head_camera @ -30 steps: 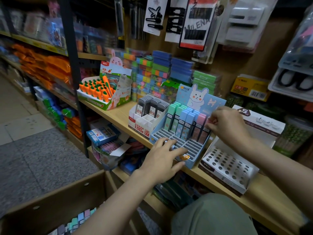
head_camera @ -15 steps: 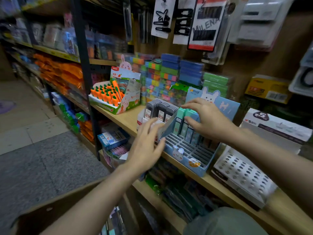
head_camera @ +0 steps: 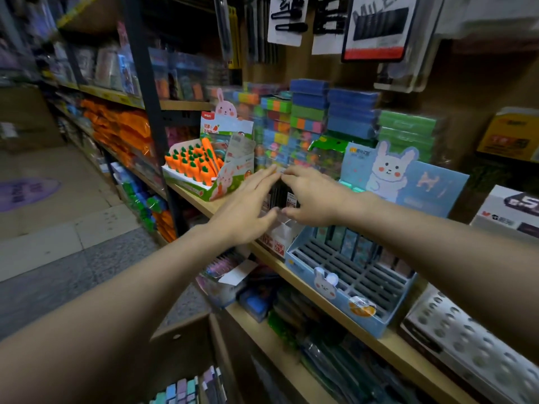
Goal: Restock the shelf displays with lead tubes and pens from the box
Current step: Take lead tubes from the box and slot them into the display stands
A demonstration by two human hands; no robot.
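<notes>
Black lead tubes stand in a white display box on the wooden shelf. My left hand touches their left side with straight fingers. My right hand meets them from the right, fingers along the top and thumb low on the front. Between them the two hands hide most of the tubes. To the right stands a blue bunny display with pastel tubes in its back rows and bare front slots. The cardboard box below holds more pastel tubes.
A carrot eraser display sits left of my hands. Stacked coloured packs fill the back of the shelf. A white holed pen display lies at the right. Cards with hair clips hang overhead. The aisle floor runs along the left.
Both hands moved left and up from the blue bunny display to the black tubes in the white display box. My view swung left and closer to the shelf.
</notes>
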